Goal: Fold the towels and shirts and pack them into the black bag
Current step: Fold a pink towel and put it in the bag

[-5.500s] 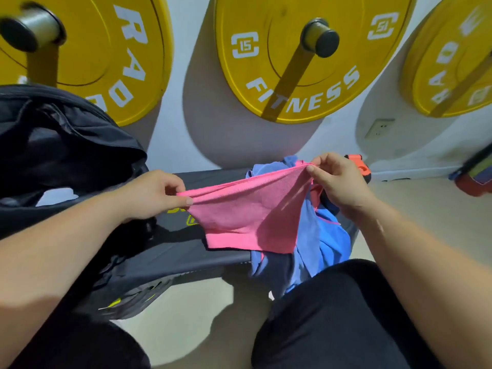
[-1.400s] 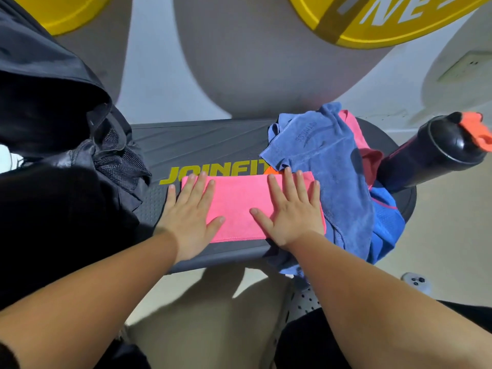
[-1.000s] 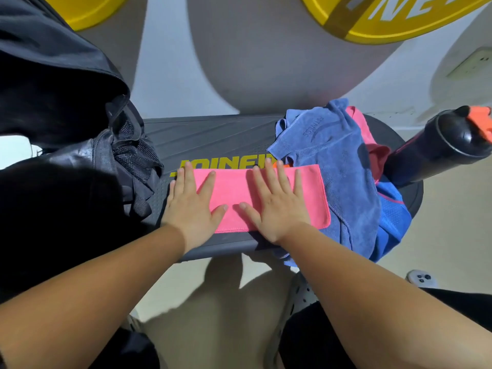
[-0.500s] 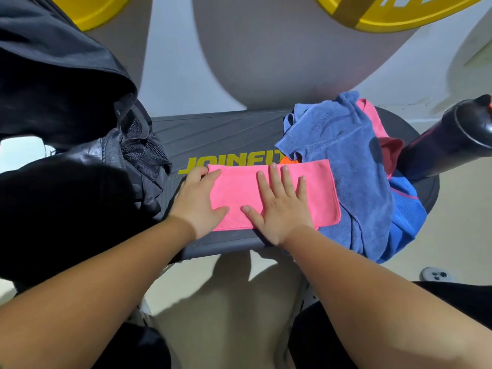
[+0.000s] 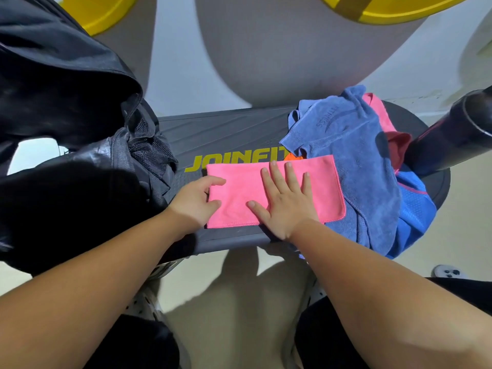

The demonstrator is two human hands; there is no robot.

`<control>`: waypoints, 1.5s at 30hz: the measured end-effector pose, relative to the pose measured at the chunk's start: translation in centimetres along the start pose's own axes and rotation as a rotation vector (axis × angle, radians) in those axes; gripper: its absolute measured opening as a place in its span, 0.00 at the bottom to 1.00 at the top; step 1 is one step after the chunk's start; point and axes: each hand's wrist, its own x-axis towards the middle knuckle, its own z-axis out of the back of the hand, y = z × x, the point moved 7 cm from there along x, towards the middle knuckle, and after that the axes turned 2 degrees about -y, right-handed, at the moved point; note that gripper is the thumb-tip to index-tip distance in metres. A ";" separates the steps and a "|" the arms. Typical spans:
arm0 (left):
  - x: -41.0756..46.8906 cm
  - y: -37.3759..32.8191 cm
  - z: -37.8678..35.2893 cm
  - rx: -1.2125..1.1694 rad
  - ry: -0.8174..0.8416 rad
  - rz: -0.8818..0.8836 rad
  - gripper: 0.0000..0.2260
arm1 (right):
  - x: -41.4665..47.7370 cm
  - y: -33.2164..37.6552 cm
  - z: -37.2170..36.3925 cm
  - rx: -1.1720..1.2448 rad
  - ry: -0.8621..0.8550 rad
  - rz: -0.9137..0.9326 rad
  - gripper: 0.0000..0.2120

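A pink towel (image 5: 239,190), folded into a long strip, lies flat on the dark step platform (image 5: 226,131). My right hand (image 5: 286,201) rests flat on its middle with fingers spread. My left hand (image 5: 197,202) pinches the towel's left edge between thumb and fingers. To the right, a blue towel (image 5: 351,155) lies crumpled over a pink cloth (image 5: 378,113) and a bright blue shirt (image 5: 415,206). The black bag (image 5: 66,134) stands open at the left, touching the platform.
A dark bottle (image 5: 450,139) lies at the platform's right end. Yellow weight plates (image 5: 106,9) hang on the wall behind. My knees and the pale floor (image 5: 234,302) are below the platform's front edge. A small white controller (image 5: 448,271) lies on the floor at right.
The pink towel, held up 5.5 s ago, now lies folded on the platform. My left hand slid from flat on it to its left edge and curled onto it.
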 end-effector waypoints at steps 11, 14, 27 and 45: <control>-1.8 -5.3 1.9 0.201 -0.037 -0.156 0.30 | 1.0 -0.6 1.6 0.046 0.284 0.056 0.41; -2.4 -8.8 2.0 0.216 -0.027 -0.187 0.31 | 1.2 -1.8 5.9 0.103 0.423 0.150 0.37; 1.2 -17.4 -12.4 0.277 0.092 -0.224 0.31 | -3.3 -15.5 9.6 1.157 0.502 -0.199 0.27; 1.1 -11.5 -11.5 0.700 -0.088 -0.287 0.31 | -1.3 -10.5 6.2 -0.236 0.097 0.265 0.36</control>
